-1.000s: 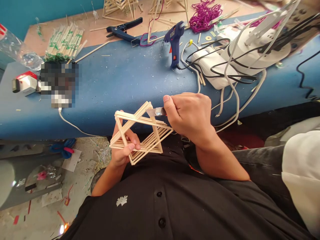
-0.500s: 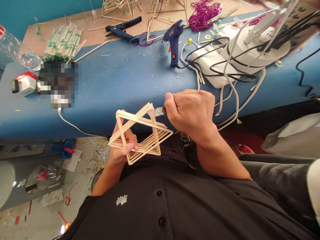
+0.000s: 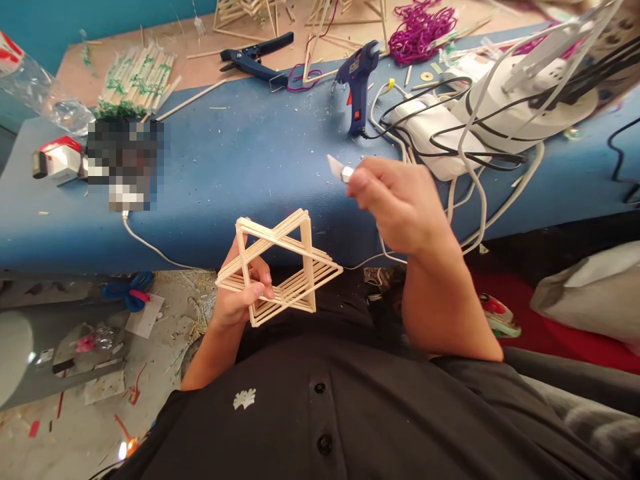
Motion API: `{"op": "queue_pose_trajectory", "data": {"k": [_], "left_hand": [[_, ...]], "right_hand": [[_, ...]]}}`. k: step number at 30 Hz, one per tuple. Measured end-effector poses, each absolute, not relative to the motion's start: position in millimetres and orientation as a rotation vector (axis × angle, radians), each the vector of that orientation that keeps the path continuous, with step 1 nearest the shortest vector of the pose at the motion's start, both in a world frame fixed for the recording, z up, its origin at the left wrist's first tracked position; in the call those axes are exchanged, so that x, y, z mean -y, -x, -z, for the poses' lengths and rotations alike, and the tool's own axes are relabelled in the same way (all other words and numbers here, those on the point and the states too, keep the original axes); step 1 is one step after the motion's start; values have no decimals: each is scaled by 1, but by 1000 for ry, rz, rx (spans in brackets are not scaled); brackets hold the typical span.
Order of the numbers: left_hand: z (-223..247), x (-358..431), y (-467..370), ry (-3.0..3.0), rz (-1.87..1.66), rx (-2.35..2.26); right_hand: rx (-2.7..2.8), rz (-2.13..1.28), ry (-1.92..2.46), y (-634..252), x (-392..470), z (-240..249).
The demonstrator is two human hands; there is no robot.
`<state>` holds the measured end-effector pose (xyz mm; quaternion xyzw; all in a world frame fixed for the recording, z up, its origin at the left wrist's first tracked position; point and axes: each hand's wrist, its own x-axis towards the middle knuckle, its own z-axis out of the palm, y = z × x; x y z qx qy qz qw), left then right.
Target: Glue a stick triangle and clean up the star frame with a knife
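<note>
Head view: shows pale sticks [image 3: 146,75] inside green-printed wrappers [image 3: 119,83], near a clear bottle [image 3: 56,100]. Grasps the stick star [image 3: 273,237] in the curled left hand [image 3: 234,301], above the black shirt [image 3: 280,413]; clenches the knife [image 3: 340,169] in the right hand [image 3: 403,203]. Has drawn its blade off the star's upper corner.

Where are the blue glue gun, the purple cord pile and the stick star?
Blue glue gun [image 3: 359,95], head view: its handle.
Purple cord pile [image 3: 423,33], head view: its middle.
Stick star [image 3: 273,236], head view: upper stick crossing.
</note>
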<state>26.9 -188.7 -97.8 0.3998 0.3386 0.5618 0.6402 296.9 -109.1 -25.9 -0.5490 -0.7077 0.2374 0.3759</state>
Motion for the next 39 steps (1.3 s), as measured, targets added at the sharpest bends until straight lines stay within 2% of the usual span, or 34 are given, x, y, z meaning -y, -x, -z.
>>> {"op": "queue_pose_trajectory", "data": {"k": [3, 6, 10, 17, 20, 25, 31, 36, 39], "left_hand": [[97, 186, -29, -863, -1291, -771], [96, 186, -30, -861, -1300, -786], [97, 189, -31, -891, -1297, -849], [98, 191, -35, -1062, -1324, -903], [97, 190, -35, -1079, -1306, -896], [96, 183, -33, -963, -1238, -882], [98, 172, -28, -951, -1151, -744], [94, 167, -29, -861, -1165, -688], [98, 168, -32, -765, -1263, -721]], "right_hand": [[1838, -840, 1252, -283, 123, 25], [1757, -919, 1155, -270, 131, 26], [1695, -857, 1233, -264, 133, 25], [1762, -542, 1299, -257, 138, 31], [1743, -532, 1297, -256, 135, 35], [1695, -697, 1289, -262, 123, 38], [1764, -1172, 1106, -274, 120, 32], [1581, -1318, 1152, -271, 122, 29], [1399, -1294, 1178, -269, 124, 31]]}}
